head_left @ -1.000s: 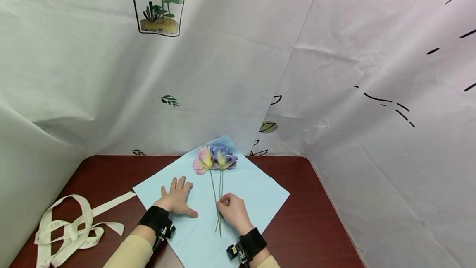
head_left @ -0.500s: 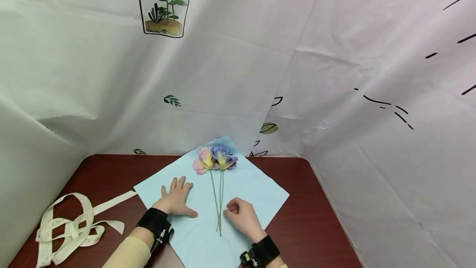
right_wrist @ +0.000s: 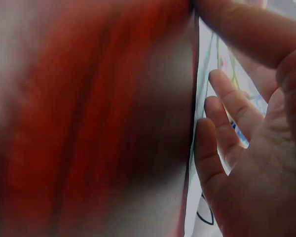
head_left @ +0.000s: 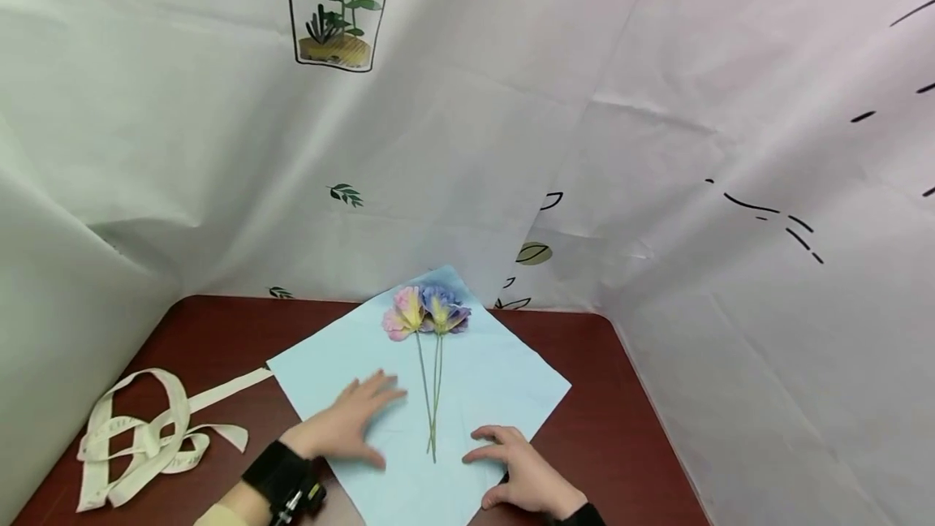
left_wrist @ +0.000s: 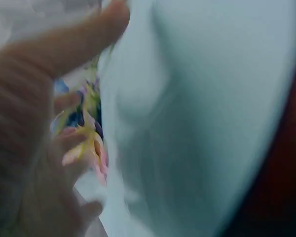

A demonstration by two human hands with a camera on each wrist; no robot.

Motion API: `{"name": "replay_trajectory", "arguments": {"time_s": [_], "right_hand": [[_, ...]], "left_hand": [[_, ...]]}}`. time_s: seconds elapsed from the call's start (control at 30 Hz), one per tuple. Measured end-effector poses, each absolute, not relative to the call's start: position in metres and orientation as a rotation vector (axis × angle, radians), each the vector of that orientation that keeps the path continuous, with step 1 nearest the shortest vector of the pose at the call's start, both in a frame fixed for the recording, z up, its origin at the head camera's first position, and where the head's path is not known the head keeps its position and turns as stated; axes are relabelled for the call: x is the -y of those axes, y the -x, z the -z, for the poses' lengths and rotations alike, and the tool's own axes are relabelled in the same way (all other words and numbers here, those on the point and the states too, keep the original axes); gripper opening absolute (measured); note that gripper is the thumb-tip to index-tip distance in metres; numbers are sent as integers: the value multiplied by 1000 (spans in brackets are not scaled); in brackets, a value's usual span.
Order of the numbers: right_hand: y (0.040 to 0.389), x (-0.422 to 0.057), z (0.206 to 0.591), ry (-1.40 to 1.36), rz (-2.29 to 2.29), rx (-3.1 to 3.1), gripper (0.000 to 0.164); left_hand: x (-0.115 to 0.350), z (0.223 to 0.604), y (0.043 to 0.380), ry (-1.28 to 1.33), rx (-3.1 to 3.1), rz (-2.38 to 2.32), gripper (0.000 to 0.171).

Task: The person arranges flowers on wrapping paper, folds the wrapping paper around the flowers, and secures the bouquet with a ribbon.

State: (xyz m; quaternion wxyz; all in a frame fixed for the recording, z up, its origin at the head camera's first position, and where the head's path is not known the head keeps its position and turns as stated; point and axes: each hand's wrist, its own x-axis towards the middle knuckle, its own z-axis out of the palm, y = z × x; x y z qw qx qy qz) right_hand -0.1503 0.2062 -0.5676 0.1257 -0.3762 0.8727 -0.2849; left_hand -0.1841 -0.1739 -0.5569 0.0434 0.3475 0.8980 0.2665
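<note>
A light blue sheet of wrapping paper (head_left: 504,372) lies cornerwise on the table. On it rest a pink and yellow artificial flower (head_left: 404,315) and a blue-purple one (head_left: 447,313), their thin stems (head_left: 437,396) crossing low down. My left hand (head_left: 343,426), fingers spread, is over the paper left of the stems; the left wrist view shows its shadow on the sheet. By the paper's lower right edge is my right hand (head_left: 524,473), its fingers loosely bent and apart from the stems. Whether its fingertips (right_wrist: 204,126) touch the paper I cannot tell. Neither hand holds anything.
A loosely looped cream ribbon (head_left: 157,445) lies at the left of the dark red table (head_left: 621,428), one end reaching the paper's left corner. A white printed cloth (head_left: 453,144) hangs behind and along the sides.
My right hand has let go of the flower stems and moved right and nearer to the paper's lower right edge. The left hand has shifted slightly toward me. The flowers stay in place.
</note>
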Motion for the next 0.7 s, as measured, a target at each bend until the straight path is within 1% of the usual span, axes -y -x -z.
{"name": "replay_trajectory", "arguments": {"time_s": [0.1, 0.2, 0.3, 0.43, 0.57, 0.7], "right_hand": [[145, -207, 568, 1098, 826, -2567, 48], [142, -209, 566, 1114, 816, -2599, 45], [141, -212, 565, 1137, 784, -2615, 44], [139, -214, 565, 1169, 749, -2589, 47], [137, -215, 565, 1206, 732, -2570, 53], [136, -214, 565, 1216, 734, -2566, 55]], "left_hand": [[179, 556, 162, -1227, -2433, -907, 100], [183, 558, 146, -1303, -2327, -902, 91], [184, 561, 139, -1370, -2376, -856, 83], [187, 562, 135, -1369, -2405, -839, 73], [191, 562, 133, -1347, -2411, -838, 54], [192, 561, 132, -1396, -2454, -825, 34]]}}
